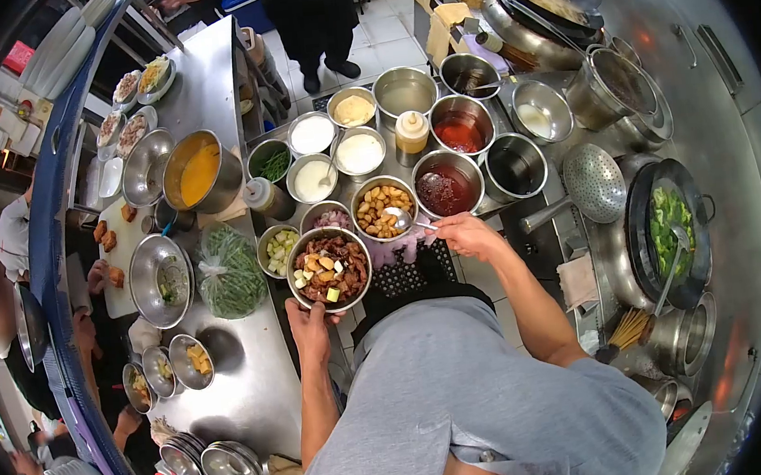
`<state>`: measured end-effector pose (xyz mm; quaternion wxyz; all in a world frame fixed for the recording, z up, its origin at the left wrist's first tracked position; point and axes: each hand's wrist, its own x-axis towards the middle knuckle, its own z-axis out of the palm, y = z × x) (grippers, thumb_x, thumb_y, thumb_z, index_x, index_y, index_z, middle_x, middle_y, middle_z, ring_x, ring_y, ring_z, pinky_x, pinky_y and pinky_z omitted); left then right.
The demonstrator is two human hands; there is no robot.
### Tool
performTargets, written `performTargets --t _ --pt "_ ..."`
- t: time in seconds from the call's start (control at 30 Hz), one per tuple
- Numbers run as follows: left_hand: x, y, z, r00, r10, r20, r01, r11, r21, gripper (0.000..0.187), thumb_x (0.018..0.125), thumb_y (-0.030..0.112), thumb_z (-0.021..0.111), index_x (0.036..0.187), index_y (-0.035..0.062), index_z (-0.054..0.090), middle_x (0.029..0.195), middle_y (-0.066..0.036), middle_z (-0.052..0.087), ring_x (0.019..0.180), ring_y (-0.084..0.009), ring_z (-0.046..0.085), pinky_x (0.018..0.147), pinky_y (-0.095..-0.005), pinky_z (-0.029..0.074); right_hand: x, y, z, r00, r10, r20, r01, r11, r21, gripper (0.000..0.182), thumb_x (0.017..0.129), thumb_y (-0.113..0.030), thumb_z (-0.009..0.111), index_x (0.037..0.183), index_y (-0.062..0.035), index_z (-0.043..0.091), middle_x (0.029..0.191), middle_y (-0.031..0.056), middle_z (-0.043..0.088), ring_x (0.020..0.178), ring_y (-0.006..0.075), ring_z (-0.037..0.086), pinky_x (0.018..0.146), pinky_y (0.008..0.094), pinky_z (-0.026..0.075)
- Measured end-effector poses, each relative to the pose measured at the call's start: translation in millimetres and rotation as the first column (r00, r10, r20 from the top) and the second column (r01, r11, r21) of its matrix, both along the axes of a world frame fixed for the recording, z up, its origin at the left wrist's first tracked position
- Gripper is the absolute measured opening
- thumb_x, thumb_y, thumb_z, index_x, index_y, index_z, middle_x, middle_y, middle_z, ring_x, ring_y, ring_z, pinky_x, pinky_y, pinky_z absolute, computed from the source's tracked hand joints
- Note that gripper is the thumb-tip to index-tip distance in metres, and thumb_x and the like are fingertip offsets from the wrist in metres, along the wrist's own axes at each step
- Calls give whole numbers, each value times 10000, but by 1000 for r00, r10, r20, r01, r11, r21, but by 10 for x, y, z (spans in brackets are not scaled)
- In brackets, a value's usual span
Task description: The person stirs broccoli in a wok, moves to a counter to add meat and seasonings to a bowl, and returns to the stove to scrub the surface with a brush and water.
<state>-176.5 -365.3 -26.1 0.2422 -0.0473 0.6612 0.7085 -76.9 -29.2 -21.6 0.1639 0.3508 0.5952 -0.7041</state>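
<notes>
My left hand (311,323) grips the rim of a steel bowl (293,290) from below. Browned meat pieces (346,251) fill it, with pale chunks and a few whitish-green bits on top. My right hand (473,237) is closed round the handle of a metal spoon (401,218). The spoon's head rests over a steel pot (414,200) of golden-brown chunks, which look like garlic cloves or nuts. Beside the bowl stand a container of chopped pale-green vegetable (280,249) and one of chopped purple onion (328,216).
Pots of red sauce (460,131), dark red liquid (446,186) and white powder (360,151) stand ahead. On the right are a perforated ladle (595,184) and a wok (636,242) with greens. A bag of green vegetables (231,270) lies left. Another person (311,17) stands ahead.
</notes>
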Motion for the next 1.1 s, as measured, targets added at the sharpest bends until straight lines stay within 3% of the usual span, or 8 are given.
performTargets --t 0.2,0.3,0.4,0.43,0.67,0.97,1.07,1.1 --pt "-23 46 2 1000 -22 -1 22 998 -57 171 949 39 515 1035 32 367 906 -156 610 643 -213 666 509 -257 508 -1 -67 140 990 -46 -132 46 999 -6 282 925 -144 591 1172 -37 676 598 -75 409 500 9 334 424 203 217" --pt "-75 163 -27 999 -49 -13 48 997 -60 191 964 76 536 1051 39 370 924 -153 623 643 -208 669 509 -256 503 -31 -67 284 967 84 -241 -86 996 4 331 923 -167 591 1227 -54 654 599 16 538 496 114 494 447 264 347" --pt "-132 383 -6 996 -82 -33 81 996 -30 240 953 65 540 1122 12 377 953 -157 619 666 -219 667 517 -265 497 -73 -322 308 753 440 -490 43 710 703 320 923 -171 571 1217 -76 650 723 163 656 612 306 639 544 380 470" --pt "-141 457 44 996 -87 -16 87 996 -14 244 950 55 532 1131 6 376 965 -160 616 673 -218 664 523 -265 498 -88 -448 875 868 443 -222 -121 624 772 313 921 -162 546 1212 -93 641 883 227 662 807 395 655 692 452 511" --pt "-27 595 139 999 -41 13 37 979 201 194 968 24 487 1114 -1 361 948 -166 604 681 -207 646 573 -279 521 -115 -339 633 889 326 -321 103 541 835 303 947 -174 542 1212 -51 624 908 217 682 854 378 669 748 426 514" --pt "797 41 -2 816 577 21 -573 804 160 242 955 41 545 1145 36 395 1106 -109 582 902 -201 639 619 -289 554 -326 -129 -11 729 684 25 -289 274 917 520 903 -210 594 1337 46 466 1075 262 525 956 442 582 801 512 498" --pt "1134 -344 128 673 739 21 -737 667 108 308 929 8 536 1196 44 386 1169 -143 577 976 -273 656 677 -370 596 -231 -88 286 668 714 -209 30 255 967 443 890 -214 604 1265 14 553 1014 216 593 893 389 580 798 475 492" --pt "1261 -509 36 563 826 0 -820 558 125 314 916 11 561 1158 35 362 1163 -188 565 986 -299 652 682 -392 598 -186 -36 282 614 755 -230 -116 374 920 366 899 -209 608 1182 24 606 912 180 623 829 342 602 744 438 500"
